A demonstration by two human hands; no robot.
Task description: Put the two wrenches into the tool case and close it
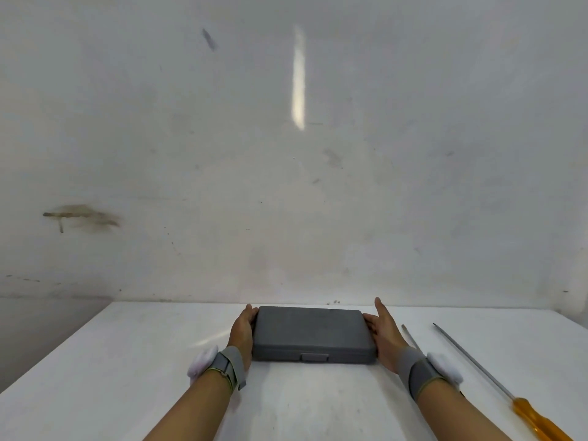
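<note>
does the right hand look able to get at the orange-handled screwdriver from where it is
Probably yes: the right hand rests against the grey plastic tool case, and the orange-handled screwdriver lies uncovered beside that forearm.

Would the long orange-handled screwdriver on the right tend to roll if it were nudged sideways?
Probably: the screwdriver has a thin round-looking shaft lying flat on the smooth white table. The thicker orange handle might make it swing in an arc. It looks stiff, unlikely to bend.

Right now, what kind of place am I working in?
Probably a plain workshop or test bench, though that's a guess: a bare white table against a scuffed, stained wall, a closed gray tool case between your hands, and a long orange-handled screwdriver lying to the right.
</note>
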